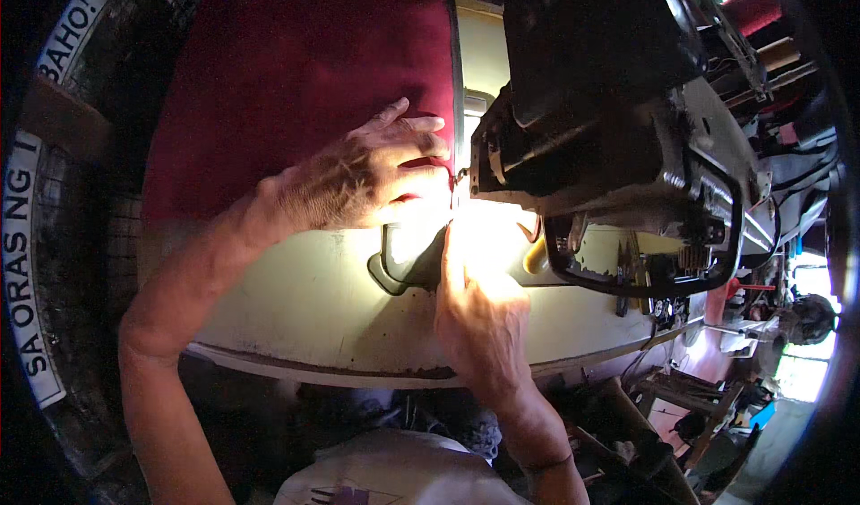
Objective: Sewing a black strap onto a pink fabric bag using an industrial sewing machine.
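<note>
A large dark red fabric piece [313,66] lies over the pale sewing table [287,303], its right edge bordered by a dark strip [458,57]. That edge runs in beside the needle area of a dark sewing machine [591,138]. My left hand [358,178] rests on the fabric with fingers spread, their tips at the bordered edge. From below, my right hand [484,317] reaches to the same edge, fingers closed together close to the needle area. Strong lamp glare and the hand itself hide what the right fingertips grip.
A dark flat plate [412,256] sits in the tabletop below the hands. Right of them are a yellow object [536,256], a black rounded frame [649,287] on the machine, and slim hand tools [623,281]. A fan [806,319] stands far right; lettered signs [31,272] hang left.
</note>
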A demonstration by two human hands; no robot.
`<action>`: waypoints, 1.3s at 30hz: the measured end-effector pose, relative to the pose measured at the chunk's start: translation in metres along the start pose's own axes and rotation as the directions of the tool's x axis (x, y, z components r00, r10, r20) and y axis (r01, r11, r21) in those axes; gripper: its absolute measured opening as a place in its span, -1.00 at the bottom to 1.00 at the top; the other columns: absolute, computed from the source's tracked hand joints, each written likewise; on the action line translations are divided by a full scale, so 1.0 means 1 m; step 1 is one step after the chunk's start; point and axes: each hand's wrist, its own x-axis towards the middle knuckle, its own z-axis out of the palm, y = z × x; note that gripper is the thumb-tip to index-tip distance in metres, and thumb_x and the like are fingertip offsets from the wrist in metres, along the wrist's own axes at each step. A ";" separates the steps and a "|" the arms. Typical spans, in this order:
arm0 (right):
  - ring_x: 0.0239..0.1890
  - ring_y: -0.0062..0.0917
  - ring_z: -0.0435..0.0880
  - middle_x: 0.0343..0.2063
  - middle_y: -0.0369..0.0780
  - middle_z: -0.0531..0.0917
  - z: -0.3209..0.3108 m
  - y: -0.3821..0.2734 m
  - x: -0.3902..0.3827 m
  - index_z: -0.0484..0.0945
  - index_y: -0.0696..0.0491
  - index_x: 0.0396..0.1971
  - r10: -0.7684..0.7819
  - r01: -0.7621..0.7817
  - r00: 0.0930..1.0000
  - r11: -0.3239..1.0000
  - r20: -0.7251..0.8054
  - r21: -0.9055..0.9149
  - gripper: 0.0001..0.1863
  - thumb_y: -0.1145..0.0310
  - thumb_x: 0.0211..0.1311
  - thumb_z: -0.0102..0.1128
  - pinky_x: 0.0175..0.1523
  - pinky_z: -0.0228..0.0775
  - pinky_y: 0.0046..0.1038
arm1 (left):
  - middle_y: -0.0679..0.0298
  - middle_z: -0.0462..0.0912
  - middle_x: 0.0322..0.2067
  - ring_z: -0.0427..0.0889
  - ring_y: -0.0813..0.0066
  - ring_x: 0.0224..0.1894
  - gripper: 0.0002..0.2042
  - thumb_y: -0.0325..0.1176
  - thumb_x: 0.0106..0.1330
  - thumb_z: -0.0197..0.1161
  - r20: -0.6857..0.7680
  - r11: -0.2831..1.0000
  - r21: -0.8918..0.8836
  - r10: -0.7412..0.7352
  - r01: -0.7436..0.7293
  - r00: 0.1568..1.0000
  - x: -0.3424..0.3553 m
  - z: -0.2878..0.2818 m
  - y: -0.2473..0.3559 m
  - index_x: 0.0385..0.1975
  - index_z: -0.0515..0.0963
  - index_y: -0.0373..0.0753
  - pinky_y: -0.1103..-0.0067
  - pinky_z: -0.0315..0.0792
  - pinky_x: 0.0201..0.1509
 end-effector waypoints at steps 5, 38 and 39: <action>-0.24 -0.22 0.74 -0.04 0.09 0.63 0.001 0.000 0.006 0.40 0.34 0.20 -0.006 0.013 0.994 0.998 -0.105 0.067 -0.43 0.49 0.13 0.08 -0.20 0.63 -0.37 | 0.20 0.54 -0.02 0.48 0.15 0.22 -0.72 -0.27 0.24 0.34 -0.003 0.998 0.049 0.035 -0.035 0.999 0.001 -0.007 0.006 -0.11 0.58 -0.23 0.03 0.35 0.31; 0.10 -0.27 0.56 0.16 0.01 0.54 -0.252 0.599 -0.076 0.43 0.20 0.25 0.475 -0.395 0.873 0.821 -0.110 0.413 -0.53 0.23 0.51 -0.10 0.26 0.34 -0.31 | 0.17 0.49 0.09 0.36 0.18 0.32 -0.69 -0.39 0.03 0.26 0.075 0.996 -0.062 -0.060 0.065 0.995 -0.002 -0.011 0.044 -0.16 0.67 -0.20 -0.01 0.05 0.52; 0.15 -0.25 0.54 0.18 0.01 0.52 -0.249 0.583 -0.086 0.43 0.21 0.24 0.381 -0.357 0.904 0.923 -0.193 0.145 -0.53 0.26 0.49 -0.10 0.28 0.33 -0.32 | 0.16 0.49 0.09 0.36 0.17 0.32 -0.70 -0.39 0.03 0.25 0.076 0.995 -0.067 -0.068 0.073 0.995 -0.002 -0.012 0.044 -0.19 0.67 -0.20 -0.02 0.04 0.52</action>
